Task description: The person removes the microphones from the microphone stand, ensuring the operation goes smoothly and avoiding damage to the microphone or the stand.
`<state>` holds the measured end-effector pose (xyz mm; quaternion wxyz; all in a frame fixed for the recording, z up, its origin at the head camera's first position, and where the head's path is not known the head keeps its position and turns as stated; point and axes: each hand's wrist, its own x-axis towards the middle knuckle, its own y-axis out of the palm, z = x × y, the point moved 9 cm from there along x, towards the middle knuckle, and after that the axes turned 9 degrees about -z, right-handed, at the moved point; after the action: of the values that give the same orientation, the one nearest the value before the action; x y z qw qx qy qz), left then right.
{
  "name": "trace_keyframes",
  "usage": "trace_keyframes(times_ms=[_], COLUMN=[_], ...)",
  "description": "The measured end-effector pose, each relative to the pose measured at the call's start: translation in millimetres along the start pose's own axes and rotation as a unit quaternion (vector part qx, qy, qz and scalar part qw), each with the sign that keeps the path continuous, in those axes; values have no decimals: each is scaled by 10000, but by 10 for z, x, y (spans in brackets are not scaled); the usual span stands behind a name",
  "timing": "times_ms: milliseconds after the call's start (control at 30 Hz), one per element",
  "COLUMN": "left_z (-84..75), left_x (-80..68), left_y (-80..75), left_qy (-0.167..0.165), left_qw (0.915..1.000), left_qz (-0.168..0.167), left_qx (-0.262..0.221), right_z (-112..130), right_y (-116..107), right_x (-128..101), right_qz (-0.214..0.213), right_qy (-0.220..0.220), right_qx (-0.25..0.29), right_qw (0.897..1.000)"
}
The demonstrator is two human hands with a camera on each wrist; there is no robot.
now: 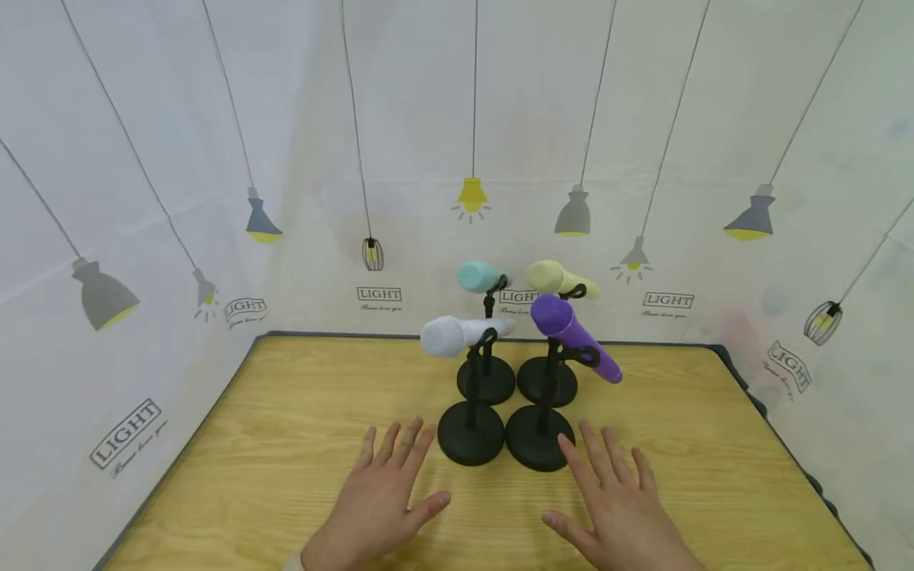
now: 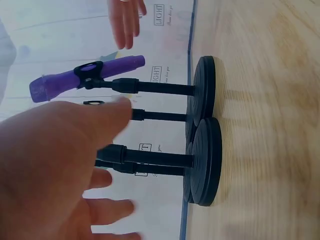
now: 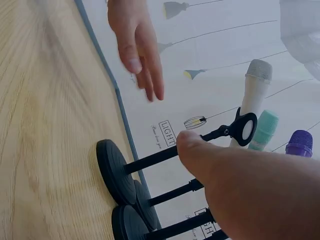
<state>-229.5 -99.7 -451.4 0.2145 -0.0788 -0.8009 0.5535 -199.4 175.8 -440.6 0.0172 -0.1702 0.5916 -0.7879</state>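
Both hands hover palm down with fingers spread, holding nothing. The left hand (image 1: 385,492) is nearest the front left stand, which carries a white microphone (image 1: 453,335). My right hand (image 1: 614,496) is close to the front right stand's round black base (image 1: 539,436), its index fingertip overlapping the base edge; touching or apart, I cannot tell. A purple microphone (image 1: 571,333) tilts in that stand's clip. Behind them, a teal microphone (image 1: 480,277) and a pale yellow microphone (image 1: 553,277) sit in two more black stands. In the right wrist view, the thumb (image 3: 200,155) hides part of the stands.
The stands are grouped close together on a wood-grain table (image 1: 300,404). Walls of white cloth (image 1: 421,103) printed with hanging lamps surround the table at the back and sides. A dark edge (image 1: 343,336) runs along the table's back.
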Motion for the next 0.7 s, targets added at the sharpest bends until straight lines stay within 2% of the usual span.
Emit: trace_keyframes(times_ms=[167, 367, 467, 700], left_z=[-23, -39, -40, -34], left_x=[10, 60, 84, 146], left_y=[3, -41, -26, 22], left_qy=[116, 29, -50, -95], left_qw=[9997, 9982, 9963, 9943], left_qz=[88, -174, -172, -306], left_qx=[-203, -569, -835, -1013], right_z=[47, 55, 33, -66], right_y=[-10, -67, -93, -84], right_x=[33, 106, 138, 245], right_qz=[245, 179, -53, -453], right_qy=[-147, -44, 23, 320], right_qx=[933, 2065, 2290, 2767], right_qw=[9952, 9783, 9734, 9593])
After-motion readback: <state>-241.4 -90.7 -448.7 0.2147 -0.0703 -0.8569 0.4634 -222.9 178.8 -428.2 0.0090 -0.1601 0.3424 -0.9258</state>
